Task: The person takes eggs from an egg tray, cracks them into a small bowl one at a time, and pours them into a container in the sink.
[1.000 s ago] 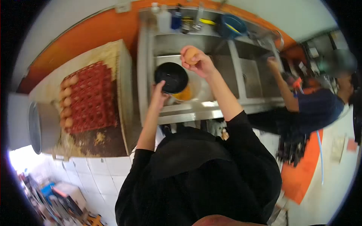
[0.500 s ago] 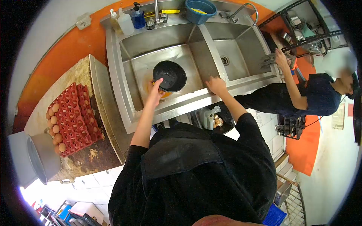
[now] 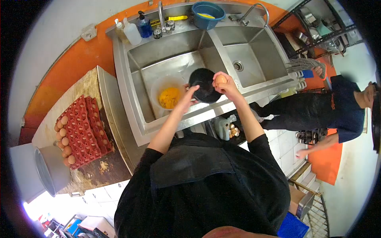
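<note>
My left hand (image 3: 190, 96) grips the near left rim of a black bowl (image 3: 202, 84), tilted over the large sink basin. Close by, at the bowl's right edge, my right hand (image 3: 227, 86) is closed around a brown egg (image 3: 221, 79). Left of the bowl, a translucent container (image 3: 157, 88) stands in the basin with yellow egg yolks (image 3: 170, 97) inside. Whether the egg touches the bowl rim I cannot tell.
Red egg trays (image 3: 79, 137) with several eggs lie on the worn counter at left, beside a grey pot (image 3: 49, 168). Eggshells (image 3: 234, 131) sit in a black bin below the sink. A blue basin (image 3: 206, 20) rests behind; a co-worker (image 3: 345, 109) stands at right.
The bowl has moved right, uncovering the container of yolks. My right hand has left the sink edge and now shows an egg at the bowl. The co-worker's arm has lowered.
</note>
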The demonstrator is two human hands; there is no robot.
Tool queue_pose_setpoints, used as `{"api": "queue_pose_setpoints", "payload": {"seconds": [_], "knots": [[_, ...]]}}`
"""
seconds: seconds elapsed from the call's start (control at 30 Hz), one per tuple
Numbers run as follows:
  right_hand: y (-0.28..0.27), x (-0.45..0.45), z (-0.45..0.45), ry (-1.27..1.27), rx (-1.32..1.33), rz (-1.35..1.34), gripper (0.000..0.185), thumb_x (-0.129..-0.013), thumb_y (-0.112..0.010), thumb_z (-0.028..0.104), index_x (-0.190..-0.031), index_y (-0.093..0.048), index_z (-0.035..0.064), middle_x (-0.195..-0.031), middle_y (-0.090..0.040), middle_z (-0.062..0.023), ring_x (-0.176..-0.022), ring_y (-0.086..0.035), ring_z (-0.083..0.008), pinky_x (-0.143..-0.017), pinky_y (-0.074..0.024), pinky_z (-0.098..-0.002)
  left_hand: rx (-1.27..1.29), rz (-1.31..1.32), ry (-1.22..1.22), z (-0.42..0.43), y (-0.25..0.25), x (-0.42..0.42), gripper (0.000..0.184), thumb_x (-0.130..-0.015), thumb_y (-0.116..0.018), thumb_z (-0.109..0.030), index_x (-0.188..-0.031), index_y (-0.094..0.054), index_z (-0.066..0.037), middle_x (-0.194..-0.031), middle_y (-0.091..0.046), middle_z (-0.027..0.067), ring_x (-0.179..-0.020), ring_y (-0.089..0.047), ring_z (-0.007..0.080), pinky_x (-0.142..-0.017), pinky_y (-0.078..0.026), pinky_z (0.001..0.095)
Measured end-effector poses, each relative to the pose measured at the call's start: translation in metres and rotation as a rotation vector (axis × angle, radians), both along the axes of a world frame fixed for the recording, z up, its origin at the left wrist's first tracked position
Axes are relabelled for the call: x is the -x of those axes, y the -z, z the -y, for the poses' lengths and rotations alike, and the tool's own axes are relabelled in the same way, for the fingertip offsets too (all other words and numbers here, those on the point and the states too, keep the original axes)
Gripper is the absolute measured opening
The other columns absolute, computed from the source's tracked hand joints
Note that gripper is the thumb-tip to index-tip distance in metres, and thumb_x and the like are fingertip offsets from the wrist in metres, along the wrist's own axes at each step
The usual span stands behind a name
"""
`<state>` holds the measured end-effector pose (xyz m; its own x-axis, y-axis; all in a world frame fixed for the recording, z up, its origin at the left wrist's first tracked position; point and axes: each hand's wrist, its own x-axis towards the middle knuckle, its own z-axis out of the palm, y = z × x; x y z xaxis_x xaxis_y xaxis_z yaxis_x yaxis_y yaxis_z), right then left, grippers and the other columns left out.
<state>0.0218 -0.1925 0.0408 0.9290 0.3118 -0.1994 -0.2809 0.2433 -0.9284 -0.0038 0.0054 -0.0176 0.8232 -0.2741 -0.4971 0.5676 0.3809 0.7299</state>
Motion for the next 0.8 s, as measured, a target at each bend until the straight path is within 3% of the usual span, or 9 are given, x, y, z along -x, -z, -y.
{"api": "queue_pose_setpoints", "payload": {"seconds": [0.03, 0.1, 0.23, 0.33, 0.47, 0.6, 0.67, 0.7, 0.8], "knots": [[-0.001, -0.002, -0.001, -0.033, 0.167, 0.135, 0.025, -0.064, -0.056, -0.002, -0.087, -0.053, 0.0052, -0.067, -0.054, -0.0038, -0.051, -0.046, -0.0072, -0.041, -0.0307, -0.0181, -0.003, 0.005, 0.007, 0.008, -0.007, -0.001, 0.072, -0.07, -0.068, -0.042, -0.12, -0.026, -0.012, -0.098, -0.052, 0.0076, -0.077, -0.052, 0.0153, -0.06, -0.043, 0.0316], [-0.003, -0.004, -0.002, -0.045, 0.176, 0.149, 0.024, -0.065, -0.056, -0.001, -0.087, -0.054, 0.0051, -0.067, -0.055, -0.0022, -0.052, -0.046, -0.006, -0.043, -0.0326, -0.0184, 0.009, -0.037, 0.067, 0.019, -0.02, -0.003, 0.053, -0.075, -0.064, -0.041, -0.11, -0.033, -0.016, -0.097, -0.047, 0.0019, -0.08, -0.047, 0.0132, -0.058, -0.038, 0.0273], [-0.006, -0.007, -0.004, 0.028, 0.568, 0.45, 0.02, -0.07, -0.061, 0.01, -0.087, -0.054, 0.0038, -0.066, -0.056, -0.0058, -0.052, -0.051, -0.0141, -0.049, -0.0408, -0.0262, 0.034, 0.006, 0.11, 0.025, -0.034, -0.003, 0.052, -0.075, -0.063, -0.042, -0.11, -0.035, -0.017, -0.096, -0.047, 0.001, -0.079, -0.045, 0.0118, -0.061, -0.038, 0.0276], [-0.021, -0.003, -0.008, 0.079, 0.747, 0.617, 0.024, -0.071, -0.064, 0.018, -0.089, -0.054, 0.0042, -0.069, -0.058, -0.0107, -0.055, -0.055, -0.0211, -0.055, -0.0446, -0.0313, 0.062, 0.041, 0.13, 0.025, -0.032, -0.006, 0.073, -0.072, -0.066, -0.043, -0.121, -0.022, -0.013, -0.092, -0.05, 0.006, -0.074, -0.049, 0.0137, -0.06, -0.041, 0.0288], [-0.046, 0.0, -0.01, 0.104, 0.908, 0.655, 0.03, -0.072, -0.067, 0.023, -0.092, -0.053, 0.0055, -0.074, -0.06, -0.014, -0.064, -0.059, -0.0245, -0.06, -0.0457, -0.0325, 0.065, 0.044, 0.124, 0.026, -0.032, -0.006, 0.071, -0.072, -0.066, -0.042, -0.12, -0.023, -0.013, -0.092, -0.05, 0.006, -0.074, -0.049, 0.0139, -0.06, -0.041, 0.0292], [-0.064, -0.001, -0.008, 0.13, 0.888, 0.701, 0.03, -0.073, -0.067, 0.023, -0.092, -0.053, 0.0063, -0.075, -0.06, -0.0134, -0.064, -0.058, -0.0243, -0.06, -0.0459, -0.0323, 0.092, 0.06, 0.114, 0.025, -0.031, -0.003, 0.067, -0.073, -0.065, -0.042, -0.117, -0.025, -0.013, -0.092, -0.049, 0.006, -0.074, -0.05, 0.0145, -0.059, -0.041, 0.0293], [-0.071, 0.0, -0.007, 0.225, 0.774, 0.816, 0.018, -0.076, -0.064, 0.013, -0.088, -0.052, 0.0053, -0.068, -0.054, -0.0033, -0.058, -0.052, -0.013, -0.054, -0.043, -0.0259, 0.09, 0.063, 0.111, 0.025, -0.032, -0.002, 0.066, -0.073, -0.065, -0.042, -0.117, -0.026, -0.013, -0.092, -0.049, 0.0061, -0.074, -0.05, 0.0146, -0.059, -0.041, 0.0294], [-0.068, 0.001, -0.004, 0.23, 0.776, 0.814, 0.018, -0.076, -0.064, 0.013, -0.088, -0.052, 0.0053, -0.068, -0.054, -0.0033, -0.058, -0.052, -0.013, -0.054, -0.043, -0.0259, 0.104, 0.053, 0.109, 0.024, -0.03, -0.003, 0.064, -0.073, -0.064, -0.042, -0.116, -0.027, -0.013, -0.093, -0.049, 0.0061, -0.074, -0.05, 0.0146, -0.059, -0.041, 0.0296], [-0.053, 0.013, 0.007, 0.202, 0.509, 0.53, 0.016, -0.078, -0.062, 0.01, -0.088, -0.05, 0.0067, -0.066, -0.05, -0.0002, -0.053, -0.047, -0.0078, -0.045, -0.037, -0.0209, 0.145, 0.035, 0.113, 0.019, -0.022, -0.004, 0.061, -0.073, -0.064, -0.042, -0.114, -0.029, -0.014, -0.096, -0.049, 0.0058, -0.074, -0.05, 0.0147, -0.059, -0.042, 0.0301]]}}
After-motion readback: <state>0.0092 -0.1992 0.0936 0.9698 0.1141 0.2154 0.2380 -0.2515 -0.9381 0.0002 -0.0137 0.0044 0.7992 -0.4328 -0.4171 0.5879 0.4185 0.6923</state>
